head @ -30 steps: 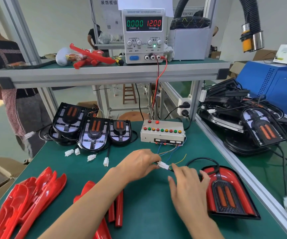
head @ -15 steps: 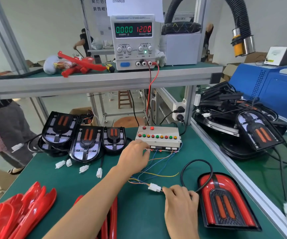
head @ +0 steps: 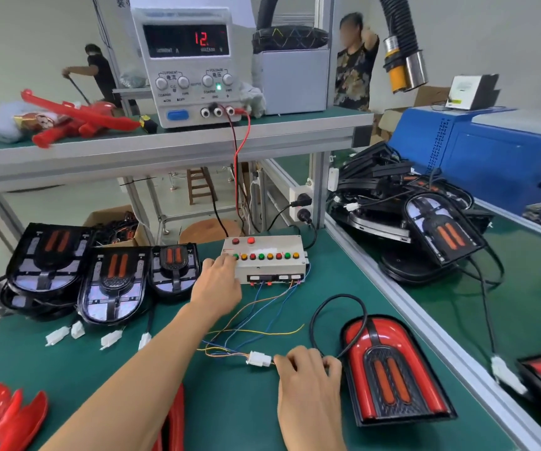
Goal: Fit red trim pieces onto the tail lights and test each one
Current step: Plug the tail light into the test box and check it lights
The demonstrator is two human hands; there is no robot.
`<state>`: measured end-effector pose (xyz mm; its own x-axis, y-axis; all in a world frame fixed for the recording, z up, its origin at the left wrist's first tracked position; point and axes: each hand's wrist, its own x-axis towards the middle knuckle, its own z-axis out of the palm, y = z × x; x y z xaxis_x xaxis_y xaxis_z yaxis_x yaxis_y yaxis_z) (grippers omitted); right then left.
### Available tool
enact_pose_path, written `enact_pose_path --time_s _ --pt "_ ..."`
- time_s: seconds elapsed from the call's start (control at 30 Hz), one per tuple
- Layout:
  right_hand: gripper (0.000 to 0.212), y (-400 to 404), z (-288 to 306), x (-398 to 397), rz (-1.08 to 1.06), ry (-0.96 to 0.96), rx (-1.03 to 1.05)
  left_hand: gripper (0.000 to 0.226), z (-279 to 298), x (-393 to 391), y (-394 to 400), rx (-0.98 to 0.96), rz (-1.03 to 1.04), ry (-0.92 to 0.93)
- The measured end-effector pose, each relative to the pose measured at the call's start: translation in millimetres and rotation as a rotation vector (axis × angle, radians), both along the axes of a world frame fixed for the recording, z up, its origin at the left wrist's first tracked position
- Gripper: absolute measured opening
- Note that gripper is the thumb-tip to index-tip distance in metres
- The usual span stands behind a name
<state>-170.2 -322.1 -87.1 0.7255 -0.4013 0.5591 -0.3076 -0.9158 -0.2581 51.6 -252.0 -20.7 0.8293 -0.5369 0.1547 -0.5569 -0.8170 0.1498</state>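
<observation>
A tail light with red trim fitted lies flat at the front right of the green bench. Its black cable loops back to a white connector joined to thin coloured wires from the white test box. My right hand pinches the cable just behind the connector. My left hand reaches to the box's left end, fingertips on the first buttons of its row. Three untrimmed tail lights stand at the back left. Loose red trim pieces lie at the front left.
A power supply showing 12 sits on the upper shelf, red and black leads running down to the box. Further tail lights are piled on the right bench beyond an aluminium rail. White plugs lie near the untrimmed lights. People stand behind.
My left hand let go of the connector and moved up to the test box's buttons. My right hand stayed on the cable. The power supply's current reading has gone blank.
</observation>
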Motion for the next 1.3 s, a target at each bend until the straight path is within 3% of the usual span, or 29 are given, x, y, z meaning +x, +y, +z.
enact_pose_path --time_s 0.2,0.4,0.87,1.3 --pt "0.038 3.5 7.9 -7.1 0.000 0.097 0.021 0.053 0.8 -1.9 -3.0 0.129 -0.006 -0.028" --pt "0.037 5.0 12.8 -11.1 0.001 0.165 0.054 0.055 2.8 -3.8 -3.5 0.135 -0.010 -0.014" --pt "0.039 4.4 13.9 -13.7 0.021 0.148 0.106 0.048 5.0 -3.5 -4.3 0.152 -0.024 -0.045" --pt "0.036 3.4 7.8 -11.1 -0.002 0.094 0.036 0.066 1.0 -8.1 -10.0 0.179 0.007 -0.026"
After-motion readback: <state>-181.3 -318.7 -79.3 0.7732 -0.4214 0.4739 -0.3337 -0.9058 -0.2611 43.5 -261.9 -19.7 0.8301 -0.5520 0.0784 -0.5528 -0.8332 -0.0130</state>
